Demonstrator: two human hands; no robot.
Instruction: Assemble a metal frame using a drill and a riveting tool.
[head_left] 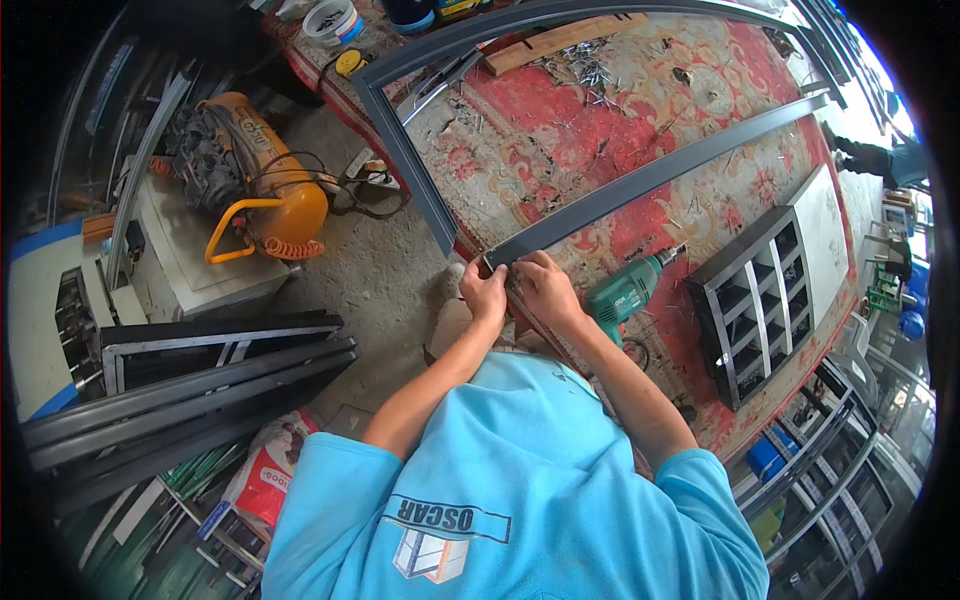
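Note:
A long dark grey metal profile (640, 187) lies slantwise across the patterned red cloth, its near end at the table's front edge. My left hand (484, 292) grips that near end, thumb against the profile. Close beside it, my right hand (548, 287) has its fingers curled in at the same end; whatever they pinch is hidden. To the right of my right hand, a green power drill (622, 295) rests on its side, its bit pointing away to the right. A dark grey metal frame (410, 165) stretches along the far and left side of the table.
Loose screws (590, 72) are heaped near a wooden strip (560, 42). A black compartment rack (762, 305) sits at the table's right. On the left stand an orange air compressor (290, 195) and stacked dark profiles (190, 400). Another person's dark-clad leg (865, 160) shows far right.

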